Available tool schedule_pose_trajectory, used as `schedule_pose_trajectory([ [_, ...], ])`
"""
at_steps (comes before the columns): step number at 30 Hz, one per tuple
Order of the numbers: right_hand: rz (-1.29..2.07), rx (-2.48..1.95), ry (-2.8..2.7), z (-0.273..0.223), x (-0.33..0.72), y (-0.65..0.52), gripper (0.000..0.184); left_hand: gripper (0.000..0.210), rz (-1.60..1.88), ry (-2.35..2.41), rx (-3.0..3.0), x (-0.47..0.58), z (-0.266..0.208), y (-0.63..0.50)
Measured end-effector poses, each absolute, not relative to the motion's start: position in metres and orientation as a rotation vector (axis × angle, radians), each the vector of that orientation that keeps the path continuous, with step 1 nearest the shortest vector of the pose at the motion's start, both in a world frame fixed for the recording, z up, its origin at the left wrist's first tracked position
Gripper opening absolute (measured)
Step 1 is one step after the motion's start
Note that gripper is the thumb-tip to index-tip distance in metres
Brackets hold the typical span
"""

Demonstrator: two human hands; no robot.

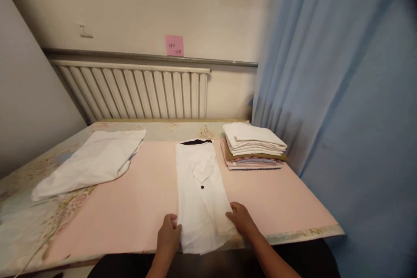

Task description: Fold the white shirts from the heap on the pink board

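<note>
A white garment point(202, 200) lies lengthwise on a pink cloth, folded into a long strip with a dark band at its far end and one black button near the middle. Its near end reaches the table's front edge. On the left side edge of the garment, my left hand point(168, 232) is closed, thumb and fingers pinching the fabric. My right hand point(240, 219) grips the opposite side edge the same way, slightly farther from me. Part of the fingers of both hands is hidden.
Right of the garment stands a stack of folded cloths point(254, 143), white ones on top. Loose white fabric point(94, 163) lies at the left. The pink cloth point(143, 200) covers a floral tablecloth point(74, 208). A blue curtain point(358, 95) hangs at the right; a radiator point(137, 91) is behind.
</note>
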State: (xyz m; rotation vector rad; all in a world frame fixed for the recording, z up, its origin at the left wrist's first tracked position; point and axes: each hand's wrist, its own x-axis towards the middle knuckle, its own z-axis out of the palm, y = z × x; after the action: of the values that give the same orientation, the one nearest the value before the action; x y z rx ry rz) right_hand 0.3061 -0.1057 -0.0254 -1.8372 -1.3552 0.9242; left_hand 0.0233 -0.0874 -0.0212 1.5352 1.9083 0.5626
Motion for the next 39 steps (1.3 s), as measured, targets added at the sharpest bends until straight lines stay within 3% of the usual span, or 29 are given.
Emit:
schedule_pose_trajectory([
  [10, 0.940, -1.854, -1.392, -0.029, 0.303, -0.118, 0.006, 0.020, 0.467, 1.905, 1.570, 0.014, -0.014, -0.108],
  [18, 1.008, -1.864, -1.306, -0.032, 0.295, -0.138, 0.013, 0.031, 0.567, 1.912, 2.167, 0.024, -0.005, -0.110],
  [25, 1.396, -1.679, -1.010, -0.036, 0.291, -0.162, 0.024, 0.025, 0.508, 1.908, 1.821, 0.022, -0.001, -0.086],
  [39, 1.582, -1.663, -0.945, -0.036, 0.259, -0.169, 0.021, 0.041, 0.383, 1.825, 1.661, 0.016, -0.012, -0.061],
])
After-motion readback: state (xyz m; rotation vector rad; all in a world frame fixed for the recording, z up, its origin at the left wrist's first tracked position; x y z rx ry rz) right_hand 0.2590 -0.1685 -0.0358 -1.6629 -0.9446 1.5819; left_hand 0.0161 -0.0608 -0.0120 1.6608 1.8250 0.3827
